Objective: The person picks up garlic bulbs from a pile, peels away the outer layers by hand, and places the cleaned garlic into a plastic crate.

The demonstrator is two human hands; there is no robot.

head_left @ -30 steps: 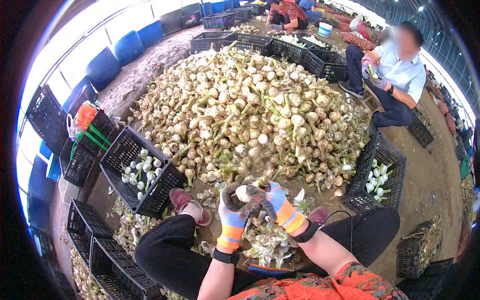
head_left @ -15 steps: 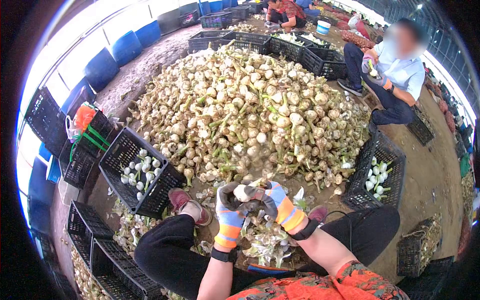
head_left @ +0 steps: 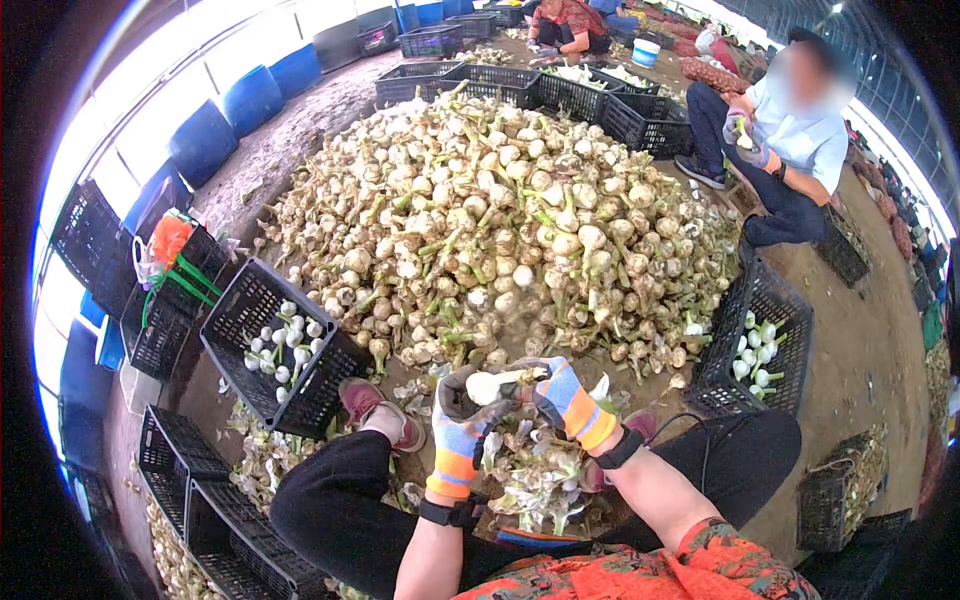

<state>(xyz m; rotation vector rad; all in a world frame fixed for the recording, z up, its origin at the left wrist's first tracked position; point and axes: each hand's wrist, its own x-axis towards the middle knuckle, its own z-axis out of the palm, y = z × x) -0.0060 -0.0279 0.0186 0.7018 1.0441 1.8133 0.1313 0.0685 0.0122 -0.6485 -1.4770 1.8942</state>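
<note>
Between my gloved hands is a garlic bulb (head_left: 483, 387), its white, smooth-looking side facing up and its brownish stem pointing right. My left hand (head_left: 458, 402) curls around the bulb from the left. The fingers of my right hand (head_left: 553, 393) close on the stem end; the tips are partly hidden. Both gloves are grey at the fingers with blue and orange bands. Beneath the hands, peeled husks and leaves (head_left: 540, 490) lie between my legs. Just beyond rises a large pile of unpeeled garlic (head_left: 500, 220).
A black crate (head_left: 235, 335) with white bulbs stands at left, another crate (head_left: 790, 320) with bulbs at right. Stacked crates (head_left: 215, 520) sit lower left. A co-worker (head_left: 800, 140) sits at upper right, holding garlic. More crates (head_left: 500, 85) line the pile's far side.
The bulb has turned so its white side and stem now show. My right hand has shifted slightly right along the stem, away from my left hand.
</note>
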